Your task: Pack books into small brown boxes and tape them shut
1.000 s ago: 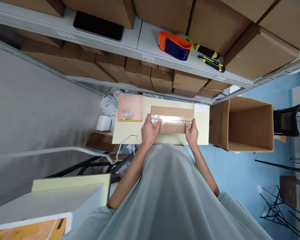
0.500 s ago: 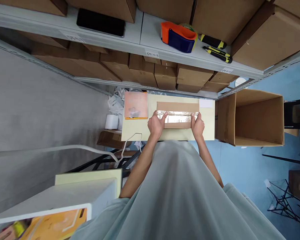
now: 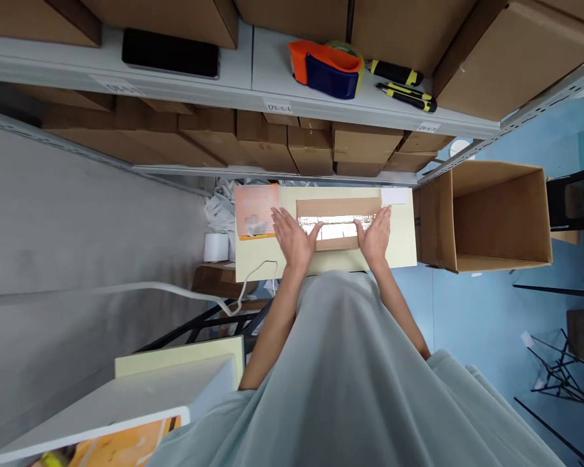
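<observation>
While tape is already running along the box lying on the table, left hand and right hand are flanking it, fingers extended, not gripping; glare is hiding whether any gap is remaining.

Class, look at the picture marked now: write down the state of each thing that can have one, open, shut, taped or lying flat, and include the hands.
Small carton: shut, clear tape across its top, lying flat
Large carton: open
Left hand: open, fingers extended, thumb over the small carton
Right hand: open, thumb over the small carton
Black slab: dark, lying flat
Yellow-and-black tools: lying down, tips unclear
</observation>
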`<action>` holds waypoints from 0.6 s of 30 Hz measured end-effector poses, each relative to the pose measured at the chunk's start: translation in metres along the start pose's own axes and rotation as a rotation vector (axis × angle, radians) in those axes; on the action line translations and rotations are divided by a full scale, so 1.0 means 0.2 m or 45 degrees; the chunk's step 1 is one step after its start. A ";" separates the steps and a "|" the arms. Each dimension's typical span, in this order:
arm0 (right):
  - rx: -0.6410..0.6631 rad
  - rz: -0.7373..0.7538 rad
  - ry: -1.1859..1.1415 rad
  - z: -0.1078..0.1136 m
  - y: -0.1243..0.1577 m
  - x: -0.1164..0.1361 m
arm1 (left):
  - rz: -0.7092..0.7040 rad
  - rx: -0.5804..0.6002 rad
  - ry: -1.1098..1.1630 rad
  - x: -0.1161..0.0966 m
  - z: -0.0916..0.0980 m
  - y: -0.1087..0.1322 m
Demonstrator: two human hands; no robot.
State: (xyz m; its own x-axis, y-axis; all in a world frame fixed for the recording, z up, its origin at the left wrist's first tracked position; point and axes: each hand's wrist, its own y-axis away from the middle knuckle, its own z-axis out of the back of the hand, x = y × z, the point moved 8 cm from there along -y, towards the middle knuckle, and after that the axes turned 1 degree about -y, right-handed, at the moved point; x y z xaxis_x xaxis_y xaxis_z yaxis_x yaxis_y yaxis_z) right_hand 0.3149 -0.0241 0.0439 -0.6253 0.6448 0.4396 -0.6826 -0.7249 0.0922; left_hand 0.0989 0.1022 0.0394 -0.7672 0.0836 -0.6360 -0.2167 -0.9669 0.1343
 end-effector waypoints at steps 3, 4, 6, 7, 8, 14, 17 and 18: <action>0.065 -0.044 -0.138 0.00 -0.02 -0.11 | 0.033 0.019 0.058 0.08 0.02 0.00; 0.071 -0.054 -0.159 0.00 -0.02 -0.12 | 0.020 0.019 0.069 0.08 0.02 0.01; 0.038 -0.078 -0.155 0.01 -0.03 -0.10 | -0.024 -0.009 0.065 0.02 0.02 0.03; 0.007 -0.085 -0.137 0.02 -0.04 -0.07 | -0.042 -0.032 0.053 -0.01 0.02 0.03; -0.024 -0.085 -0.117 0.03 -0.04 -0.04 | -0.047 -0.055 0.038 -0.04 0.02 0.04; 0.075 -0.213 -0.170 0.04 -0.07 -0.06 | 0.072 -0.111 0.054 -0.01 0.03 -0.01; 0.179 -0.266 -0.230 0.07 -0.03 -0.15 | 0.051 -0.041 0.108 0.06 0.06 -0.03; 0.181 -0.248 -0.252 0.10 -0.02 -0.15 | 0.030 -0.022 0.120 0.07 0.08 -0.03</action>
State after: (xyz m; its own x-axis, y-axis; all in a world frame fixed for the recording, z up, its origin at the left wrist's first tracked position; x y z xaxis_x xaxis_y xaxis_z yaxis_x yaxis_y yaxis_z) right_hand 0.3444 -0.0457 0.0472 -0.3926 0.7255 0.5653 -0.7140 -0.6278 0.3098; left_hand 0.0799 0.1132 0.0425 -0.7113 0.0387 -0.7019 -0.1882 -0.9725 0.1371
